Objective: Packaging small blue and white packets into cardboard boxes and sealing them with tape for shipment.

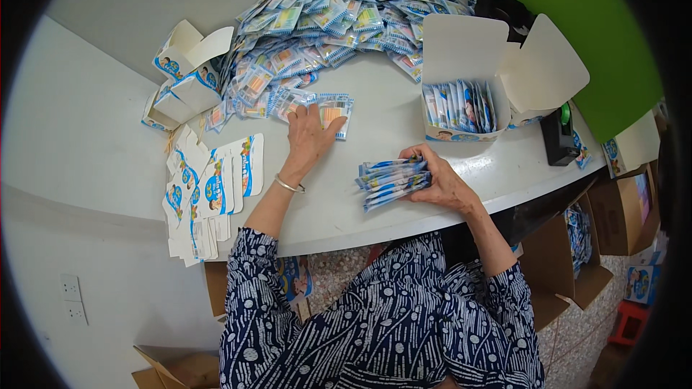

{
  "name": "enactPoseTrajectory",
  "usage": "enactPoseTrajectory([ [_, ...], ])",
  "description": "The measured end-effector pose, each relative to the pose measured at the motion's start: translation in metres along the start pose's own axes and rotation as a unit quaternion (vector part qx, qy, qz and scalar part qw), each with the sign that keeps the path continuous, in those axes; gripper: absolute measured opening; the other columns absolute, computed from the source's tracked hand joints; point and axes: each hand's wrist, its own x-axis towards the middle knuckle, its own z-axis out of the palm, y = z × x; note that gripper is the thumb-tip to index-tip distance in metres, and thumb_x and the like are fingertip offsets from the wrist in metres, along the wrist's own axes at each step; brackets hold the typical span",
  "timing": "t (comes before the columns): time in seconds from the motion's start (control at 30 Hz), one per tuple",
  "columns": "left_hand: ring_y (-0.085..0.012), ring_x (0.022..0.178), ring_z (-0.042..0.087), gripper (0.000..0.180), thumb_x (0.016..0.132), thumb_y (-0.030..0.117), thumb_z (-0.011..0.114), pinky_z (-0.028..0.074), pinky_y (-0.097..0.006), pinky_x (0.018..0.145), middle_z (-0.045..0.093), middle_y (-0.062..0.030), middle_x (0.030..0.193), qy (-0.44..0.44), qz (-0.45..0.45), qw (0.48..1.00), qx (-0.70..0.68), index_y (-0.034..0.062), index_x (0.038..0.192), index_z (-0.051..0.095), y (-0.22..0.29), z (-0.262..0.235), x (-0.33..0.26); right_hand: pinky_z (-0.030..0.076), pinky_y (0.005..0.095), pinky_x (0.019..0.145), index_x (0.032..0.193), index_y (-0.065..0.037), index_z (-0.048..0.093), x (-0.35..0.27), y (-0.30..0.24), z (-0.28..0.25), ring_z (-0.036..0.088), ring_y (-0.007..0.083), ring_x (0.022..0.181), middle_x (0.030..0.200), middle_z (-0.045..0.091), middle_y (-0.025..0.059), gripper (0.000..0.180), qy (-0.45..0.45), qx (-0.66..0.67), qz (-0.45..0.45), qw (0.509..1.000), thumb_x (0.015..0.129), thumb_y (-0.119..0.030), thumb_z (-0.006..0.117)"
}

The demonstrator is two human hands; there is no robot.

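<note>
My left hand (308,140) lies over a few flat plastic sachets (334,117) at the near edge of the pile, its fingers apart and touching them. These sachets are clear with blue printed ends, and orange contents show through the nearest one. In my right hand (445,184) is a stack of similar sachets (389,181), gripped by one end just above the white table (339,205). Behind that hand stands an open white carton (458,136) with a row of sachets standing on edge inside.
A large heap of sachets (346,14) covers the back of the table. Flat printed cartons (216,187) lie at left, below some folded open boxes (189,104). A black tape dispenser (559,137) sits at the right edge. Brown cardboard boxes (540,266) stand below.
</note>
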Motion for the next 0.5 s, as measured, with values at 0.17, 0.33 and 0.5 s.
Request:
enactPoseTrajectory([
  [0.17,-0.0371,0.099,0.051,0.055,0.077,0.035,0.073,0.043,-0.047,0.084,0.056,-0.0209,0.109,-0.036,0.044,0.995,-0.081,-0.0014,0.114,0.055,0.011,0.005,-0.007,0.042,0.0364,0.094,0.115,-0.010,0.050,0.000,0.002,0.000,0.053,0.0287,0.106,0.110,0.056,0.0093,0.064,0.000,-0.003,-0.003,1.000,0.061,-0.019,0.082],
  [0.33,-0.0335,0.109,0.050,0.057,0.078,0.034,0.073,0.040,-0.043,0.094,0.056,-0.0168,0.117,-0.070,0.147,0.974,-0.160,0.0019,0.120,0.053,0.031,-0.015,-0.032,0.042,0.0354,0.095,0.116,-0.008,0.050,0.000,-0.001,-0.003,0.054,0.0268,0.107,0.112,0.056,0.0092,0.065,-0.004,-0.012,-0.003,1.000,0.060,-0.019,0.081],
  [0.5,-0.0372,0.106,0.051,0.062,0.074,0.033,0.075,0.040,-0.044,0.094,0.057,-0.0191,0.113,-0.140,0.035,0.961,-0.236,0.0012,0.122,0.051,0.021,-0.016,-0.021,0.042,0.0342,0.097,0.117,-0.007,0.051,0.000,-0.001,-0.002,0.056,0.0253,0.107,0.113,0.057,0.0091,0.067,-0.002,-0.033,-0.010,0.999,0.059,-0.018,0.081],
])
